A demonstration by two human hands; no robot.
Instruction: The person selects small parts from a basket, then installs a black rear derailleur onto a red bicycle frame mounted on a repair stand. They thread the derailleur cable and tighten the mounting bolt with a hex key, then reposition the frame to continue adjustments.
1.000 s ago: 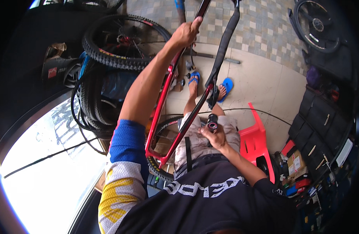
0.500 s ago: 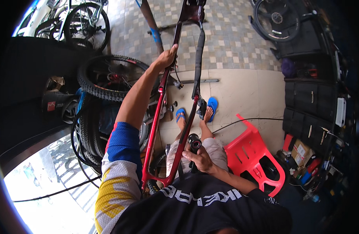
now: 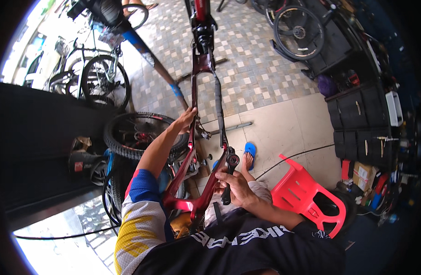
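A dark red bicycle frame (image 3: 174,181) stretches upright in front of me, from my lap toward the far floor. My left hand (image 3: 186,120) is closed round its left stay, about halfway up. On the right, a black wrap (image 3: 218,98) covers part of the other stay. My right hand (image 3: 235,187) is closed on a black bar-shaped part (image 3: 232,160) with a round, ringed end, beside the frame's lower right arm. The part's lower end shows below my fingers. Whether my right thumb also presses on the frame, I cannot tell.
A blue-and-brown stand post (image 3: 148,55) leans beyond the frame. Knobby tyres (image 3: 123,149) lie at left, and a red plastic chair (image 3: 302,192) stands at right. Black cabinets (image 3: 357,110) with tools line the right side. A black cable (image 3: 288,160) crosses the tiles.
The view has tilted farther out, showing more of the frame's far end and the stand. The black part in my right hand has turned, so its ringed end and lower bar show more.
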